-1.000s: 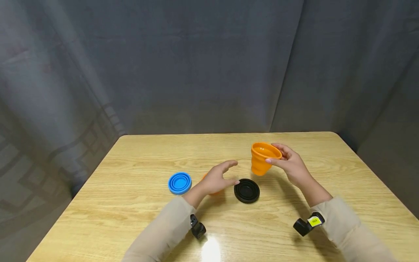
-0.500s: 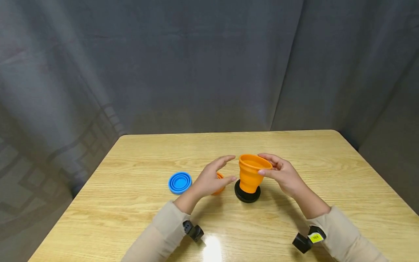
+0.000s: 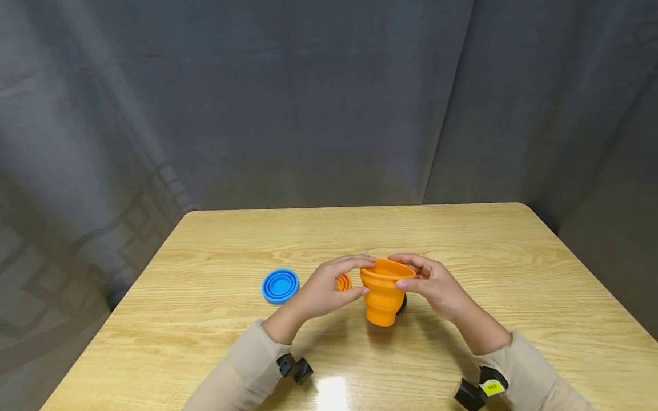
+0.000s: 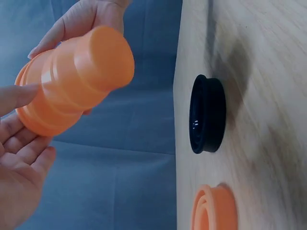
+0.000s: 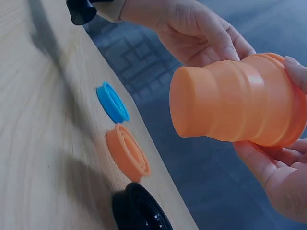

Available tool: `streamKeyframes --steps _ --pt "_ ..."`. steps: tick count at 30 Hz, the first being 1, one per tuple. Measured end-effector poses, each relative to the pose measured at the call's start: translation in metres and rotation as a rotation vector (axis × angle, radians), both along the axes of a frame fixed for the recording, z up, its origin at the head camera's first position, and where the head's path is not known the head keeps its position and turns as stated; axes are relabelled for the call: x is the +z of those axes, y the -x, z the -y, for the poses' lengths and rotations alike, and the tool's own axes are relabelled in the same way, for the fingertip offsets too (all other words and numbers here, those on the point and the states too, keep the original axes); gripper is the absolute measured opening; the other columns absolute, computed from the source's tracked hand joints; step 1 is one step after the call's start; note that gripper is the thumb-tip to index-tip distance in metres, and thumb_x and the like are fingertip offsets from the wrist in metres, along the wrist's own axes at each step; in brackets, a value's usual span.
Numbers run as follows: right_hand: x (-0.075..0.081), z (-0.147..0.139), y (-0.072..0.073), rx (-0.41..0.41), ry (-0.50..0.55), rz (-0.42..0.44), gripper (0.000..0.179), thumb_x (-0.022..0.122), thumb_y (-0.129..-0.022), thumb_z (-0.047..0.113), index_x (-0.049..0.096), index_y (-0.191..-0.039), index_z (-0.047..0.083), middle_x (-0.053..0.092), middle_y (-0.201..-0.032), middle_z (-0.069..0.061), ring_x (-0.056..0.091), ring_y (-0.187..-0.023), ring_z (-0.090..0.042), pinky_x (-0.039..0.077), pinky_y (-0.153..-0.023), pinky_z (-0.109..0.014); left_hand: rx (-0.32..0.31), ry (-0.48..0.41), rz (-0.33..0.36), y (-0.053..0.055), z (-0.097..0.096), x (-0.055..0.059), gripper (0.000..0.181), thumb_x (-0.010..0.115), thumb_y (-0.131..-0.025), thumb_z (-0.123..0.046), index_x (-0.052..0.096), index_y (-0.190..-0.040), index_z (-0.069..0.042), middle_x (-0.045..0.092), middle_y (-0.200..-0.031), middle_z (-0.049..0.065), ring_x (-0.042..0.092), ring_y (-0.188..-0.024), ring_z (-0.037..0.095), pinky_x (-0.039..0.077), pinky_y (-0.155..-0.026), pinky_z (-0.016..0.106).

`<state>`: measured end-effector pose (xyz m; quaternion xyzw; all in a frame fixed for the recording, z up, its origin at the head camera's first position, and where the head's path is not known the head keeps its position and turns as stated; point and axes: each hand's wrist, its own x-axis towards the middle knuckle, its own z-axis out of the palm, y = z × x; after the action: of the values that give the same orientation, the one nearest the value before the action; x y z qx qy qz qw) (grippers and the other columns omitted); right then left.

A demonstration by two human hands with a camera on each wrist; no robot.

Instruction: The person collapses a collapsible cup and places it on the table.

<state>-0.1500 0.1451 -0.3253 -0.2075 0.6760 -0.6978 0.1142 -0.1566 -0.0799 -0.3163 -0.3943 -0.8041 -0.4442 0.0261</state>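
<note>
An extended orange collapsible cup (image 3: pixel 382 291) is held above the table, its mouth facing up and slightly tilted. My right hand (image 3: pixel 437 288) pinches its rim from the right, thumb on the near side and fingers behind. From the left, my left hand (image 3: pixel 326 288) has its thumb and fingers around the cup's upper part, as the left wrist view also shows. A flattened black collapsible cup (image 4: pixel 208 115) lies on the table, mostly hidden behind the held cup in the head view. Beside it is a flattened orange cup (image 5: pixel 127 151), partly covered by my left hand in the head view.
A flattened blue collapsible cup (image 3: pixel 280 286) lies left of my left hand. All stand on a wooden table (image 3: pixel 216 251). Grey curtain (image 3: pixel 308 103) hangs behind the table's far edge. Wrist cameras sit on both sleeves.
My right hand has brought the extended orange cup left and nearer, passing over the black one. My left hand, previously apart from it, has closed in on the rim.
</note>
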Motion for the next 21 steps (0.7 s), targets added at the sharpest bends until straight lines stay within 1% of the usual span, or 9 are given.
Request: streamKeyframes --steps 4,7,10,13,14,17,18,19,21 --pt "-0.003 0.004 -0.003 0.021 0.025 0.000 0.049 0.057 -0.081 0.008 0.036 -0.116 -0.019 0.057 -0.102 -0.006 0.056 -0.087 -0.016 0.046 -0.076 -0.027 -0.025 -0.001 0.005 -0.012 0.003 0.016 0.032 0.064 -0.076 -0.002 0.056 -0.107 0.001 0.053 -0.115 0.011 0.043 -0.112 0.020 0.031 -0.095 0.030" --pt "-0.005 0.006 -0.005 0.064 0.050 0.006 0.049 0.055 -0.083 0.010 0.035 -0.116 -0.020 0.057 -0.102 -0.006 0.056 -0.088 -0.016 0.045 -0.077 -0.027 -0.024 -0.002 0.019 -0.020 0.006 0.026 0.028 0.064 -0.075 0.000 0.058 -0.102 0.003 0.055 -0.111 0.013 0.047 -0.108 0.020 0.034 -0.093 0.029" --pt "-0.006 0.006 -0.005 0.122 0.062 0.014 0.049 0.053 -0.085 0.012 0.034 -0.118 -0.020 0.056 -0.104 -0.007 0.056 -0.090 -0.016 0.045 -0.079 -0.027 -0.027 -0.036 0.049 -0.013 0.010 0.012 0.026 0.066 -0.075 -0.006 0.061 -0.099 -0.001 0.058 -0.108 0.009 0.050 -0.104 0.014 0.037 -0.090 0.028" --pt "-0.006 0.005 -0.006 0.175 0.066 0.015 0.048 0.050 -0.087 0.012 0.032 -0.119 -0.019 0.055 -0.107 -0.008 0.055 -0.093 -0.017 0.044 -0.080 -0.028 -0.038 -0.091 0.108 -0.010 0.011 0.005 0.022 0.066 -0.074 -0.006 0.062 -0.095 -0.002 0.060 -0.104 0.009 0.052 -0.100 0.013 0.039 -0.087 0.028" --pt "-0.006 0.004 -0.006 0.186 0.062 0.014 0.048 0.049 -0.087 0.012 0.031 -0.119 -0.019 0.055 -0.107 -0.008 0.054 -0.094 -0.018 0.044 -0.080 -0.028 -0.044 -0.106 0.132 -0.009 0.011 0.004 0.020 0.066 -0.073 -0.005 0.063 -0.093 -0.001 0.060 -0.102 0.010 0.053 -0.099 0.013 0.040 -0.086 0.028" --pt "-0.005 0.002 -0.006 0.197 0.031 -0.012 0.045 0.049 -0.087 0.010 0.033 -0.118 -0.019 0.055 -0.108 -0.006 0.054 -0.094 -0.017 0.045 -0.080 -0.029 -0.071 -0.143 0.205 -0.013 0.011 0.010 0.012 0.065 -0.072 0.002 0.061 -0.084 0.002 0.061 -0.097 0.015 0.054 -0.096 0.015 0.042 -0.084 0.028" --pt "-0.005 0.001 -0.007 0.198 0.014 -0.021 0.043 0.049 -0.087 0.009 0.035 -0.118 -0.018 0.055 -0.107 -0.005 0.054 -0.094 -0.017 0.045 -0.079 -0.029 -0.091 -0.157 0.225 -0.013 0.011 0.010 0.010 0.064 -0.073 0.003 0.060 -0.082 0.003 0.061 -0.096 0.016 0.055 -0.096 0.016 0.043 -0.083 0.028" --pt "-0.004 0.000 -0.007 0.197 -0.008 -0.040 0.041 0.049 -0.087 0.008 0.037 -0.117 -0.017 0.055 -0.107 -0.005 0.054 -0.092 -0.017 0.046 -0.077 -0.030 -0.103 -0.167 0.250 -0.012 0.012 0.008 0.009 0.064 -0.073 0.004 0.059 -0.080 0.004 0.061 -0.095 0.016 0.055 -0.095 0.016 0.043 -0.082 0.029" --pt "-0.003 -0.001 -0.008 0.189 -0.047 -0.080 0.035 0.049 -0.087 0.006 0.043 -0.113 -0.015 0.055 -0.107 -0.004 0.055 -0.091 -0.017 0.047 -0.074 -0.032 -0.121 -0.180 0.288 -0.009 0.013 0.002 0.008 0.064 -0.073 0.004 0.059 -0.080 0.003 0.061 -0.092 0.016 0.056 -0.089 0.014 0.046 -0.077 0.028"
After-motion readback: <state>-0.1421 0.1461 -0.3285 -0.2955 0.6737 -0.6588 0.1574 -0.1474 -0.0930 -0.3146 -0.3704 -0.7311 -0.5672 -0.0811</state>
